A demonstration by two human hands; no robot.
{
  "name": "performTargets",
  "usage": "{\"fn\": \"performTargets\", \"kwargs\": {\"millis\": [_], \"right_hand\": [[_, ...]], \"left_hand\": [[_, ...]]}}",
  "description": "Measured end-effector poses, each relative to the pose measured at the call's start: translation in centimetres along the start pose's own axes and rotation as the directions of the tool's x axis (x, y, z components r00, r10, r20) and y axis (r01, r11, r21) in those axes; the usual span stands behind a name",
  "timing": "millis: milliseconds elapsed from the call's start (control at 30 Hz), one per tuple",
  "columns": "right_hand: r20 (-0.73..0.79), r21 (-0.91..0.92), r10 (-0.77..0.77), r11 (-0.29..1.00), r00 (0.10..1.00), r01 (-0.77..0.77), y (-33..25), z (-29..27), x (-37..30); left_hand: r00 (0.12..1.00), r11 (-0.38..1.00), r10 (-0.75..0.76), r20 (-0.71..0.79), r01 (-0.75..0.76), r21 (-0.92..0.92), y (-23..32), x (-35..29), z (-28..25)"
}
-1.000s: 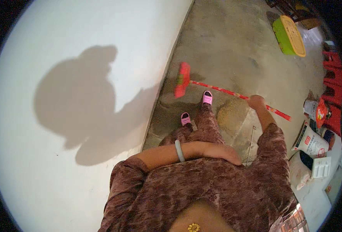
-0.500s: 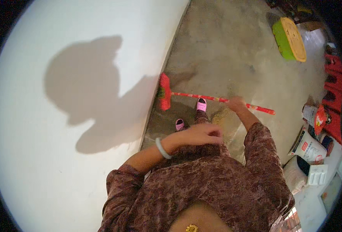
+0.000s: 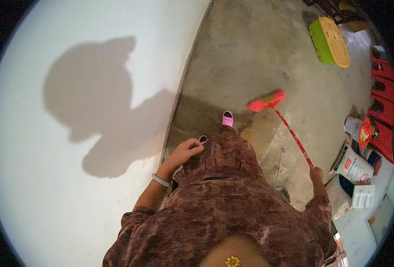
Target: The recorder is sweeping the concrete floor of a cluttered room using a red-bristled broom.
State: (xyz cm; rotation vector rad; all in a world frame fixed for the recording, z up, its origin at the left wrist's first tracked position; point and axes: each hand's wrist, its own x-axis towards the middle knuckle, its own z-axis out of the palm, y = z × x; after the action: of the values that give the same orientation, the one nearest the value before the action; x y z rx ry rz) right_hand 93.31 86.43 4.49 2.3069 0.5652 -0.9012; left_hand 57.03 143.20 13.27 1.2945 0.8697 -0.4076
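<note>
My right hand (image 3: 316,173) is wrapped round the end of the red patterned handle of a broom (image 3: 295,137). The broom slants away to the upper left, and its red bristle head (image 3: 267,101), with a bit of green, is on the concrete floor beyond my feet, slightly blurred. My left hand (image 3: 186,151) hangs in front of my left thigh, fingers loosely curled in with nothing visible in them. A pale bangle (image 3: 160,180) circles that wrist. Pink slippers (image 3: 227,119) show below my brown patterned clothes.
A white wall (image 3: 94,209) with my shadow runs along the left. Right of my legs stands a thin-handled dustpan (image 3: 283,193), partly hidden. A green tub with a yellow top (image 3: 333,42) is at the far right; red stools (image 3: 382,95) and white sacks (image 3: 352,165) line the right side.
The broom has swung from beside the wall to the right, and its head has come away from the wall. My right hand moved right and nearer; my left hand moved left and its fingers curled in.
</note>
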Motion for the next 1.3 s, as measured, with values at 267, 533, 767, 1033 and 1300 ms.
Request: {"fn": "performTargets", "kwargs": {"millis": [267,533,767,1033,1300], "right_hand": [[0.013,0.011,-0.157,0.988,0.987,0.157,-3.0,-8.2,-3.7],[0.043,-0.085,-0.599,0.796,0.8,0.6,-26.8,-16.6,7.2],[-0.009,-0.28,-0.718,0.67,0.696,0.688,-40.6,-23.8,19.7],[-0.138,-0.239,-0.522,0.842,0.842,0.483,-34.2,-39.3,20.2],[-0.02,0.07,-0.259,0.963,0.966,0.26,-19.6,-21.1,23.4]], "left_hand": [[0.993,0.992,-0.051,-0.104,0.038,-0.122,-3.8,0.1,-0.9],[0.963,0.991,-0.051,-0.266,0.016,-0.131,-4.7,-0.9,-1.3],[0.908,0.964,-0.235,-0.347,0.172,-0.202,-5.4,-4.5,-0.1],[0.897,0.981,-0.188,-0.4,0.19,-0.034,-6.0,-3.3,2.0],[0.949,0.992,-0.101,-0.298,0.121,0.048,-5.5,1.3,0.0]]}}
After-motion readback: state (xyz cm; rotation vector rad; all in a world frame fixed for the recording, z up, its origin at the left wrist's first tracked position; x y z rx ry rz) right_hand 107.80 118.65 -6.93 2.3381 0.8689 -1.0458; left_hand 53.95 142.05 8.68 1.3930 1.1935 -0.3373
